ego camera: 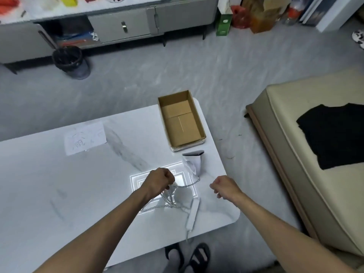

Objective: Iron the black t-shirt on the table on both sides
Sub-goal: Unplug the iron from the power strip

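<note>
Black t-shirt (332, 134), one only, lies spread on a cream sofa (285, 154) at the right of the scene, well apart from the bench (49, 184). The bench has a glossy white top with grey marbling and rounded corners, and a bright square of reflected light shows near its right end. It stands on a pale grey floor (197, 66). Along the far wall runs one grey cabinet (122, 26), with one black bin (69, 60) on the floor at the far left.

On the bench are one open cardboard box (181, 123) at the far right corner, one sheet of paper (84, 137) further left, one white iron (194, 162) standing on end just near of the box, one speckled cord (185, 185) looping from the iron, and one white power strip (193, 212) by the near right edge.

Two bare hands reach in. The left hand (159, 179) is over the reflection, its fingers (171, 179) curled round the cord. The right hand (225, 186) hangs over the right edge, fingers (215, 189) curled inward with nothing visible in them. Two black slippers (199, 255) show below the near edge.
</note>
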A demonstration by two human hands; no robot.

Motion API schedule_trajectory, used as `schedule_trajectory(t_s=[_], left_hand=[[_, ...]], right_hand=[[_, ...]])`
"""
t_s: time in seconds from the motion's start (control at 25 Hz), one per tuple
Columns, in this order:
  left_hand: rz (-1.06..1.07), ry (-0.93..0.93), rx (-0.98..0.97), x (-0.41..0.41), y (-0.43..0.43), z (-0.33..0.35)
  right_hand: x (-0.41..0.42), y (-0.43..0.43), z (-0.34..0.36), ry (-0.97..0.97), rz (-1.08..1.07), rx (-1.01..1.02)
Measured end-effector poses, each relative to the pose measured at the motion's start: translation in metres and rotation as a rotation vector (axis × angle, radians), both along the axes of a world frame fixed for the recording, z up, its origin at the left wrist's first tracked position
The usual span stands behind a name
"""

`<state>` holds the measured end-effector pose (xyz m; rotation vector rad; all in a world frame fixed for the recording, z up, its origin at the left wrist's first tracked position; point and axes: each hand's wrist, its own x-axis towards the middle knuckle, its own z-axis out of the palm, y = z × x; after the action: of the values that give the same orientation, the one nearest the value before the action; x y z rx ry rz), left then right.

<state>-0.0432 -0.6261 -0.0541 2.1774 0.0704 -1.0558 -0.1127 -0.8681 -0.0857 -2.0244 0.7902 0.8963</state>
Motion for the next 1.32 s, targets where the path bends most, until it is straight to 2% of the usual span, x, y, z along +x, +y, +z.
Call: schedule_trajectory(t_s=[0.16,0.24,0.44,0.56,0.64,0.72,0.8,0.96,1.0,1.12,1.16,1.32], left_hand=[[-0.110,0.096,0.045,-0.041,-0.014,-0.073],[-0.173,0.068,0.092,-0.056,-0.021,-0.105],[0.000,-0.127,0.099,-0.065,-0.042,-0.161],[-0.247,-0.178,0.086,-0.065,-0.044,-0.191],[-0.466,-0.181,0.150,-0.071,-0.040,-0.204],[-0.674,-0.275,0.218,-0.075,-0.036,-0.210],[-0.743,-0.324,0.223,-0.075,-0.035,-0.206],[-0.767,-0.304,0.087,-0.068,-0.048,-0.204],[-0.763,-0.289,0.049,-0.067,-0.054,-0.203],[-0.714,-0.235,-0.030,-0.068,-0.072,-0.198],[-0.648,-0.174,-0.058,-0.067,-0.075,-0.200],[-0.202,0.259,-0.241,-0.064,-0.071,-0.208]], right_hand=[[-0.050,0.011,-0.074,0.151,0.005,0.096],[-0.067,0.019,-0.109,0.171,0.050,0.134],[-0.079,0.036,-0.160,0.015,0.042,0.196],[-0.076,0.044,-0.175,-0.018,0.067,0.223],[-0.080,0.049,-0.189,-0.050,0.058,0.225],[-0.078,0.051,-0.192,-0.100,0.037,0.206],[-0.071,0.042,-0.193,-0.145,0.016,0.167],[-0.054,0.015,-0.197,-0.150,0.016,0.214],[-0.052,0.008,-0.199,-0.164,0.016,0.175],[-0.065,0.003,-0.196,-0.227,-0.046,-0.117],[-0.074,0.007,-0.193,-0.241,-0.107,-0.113],[-0.095,0.028,-0.179,-0.168,-0.389,0.194]])
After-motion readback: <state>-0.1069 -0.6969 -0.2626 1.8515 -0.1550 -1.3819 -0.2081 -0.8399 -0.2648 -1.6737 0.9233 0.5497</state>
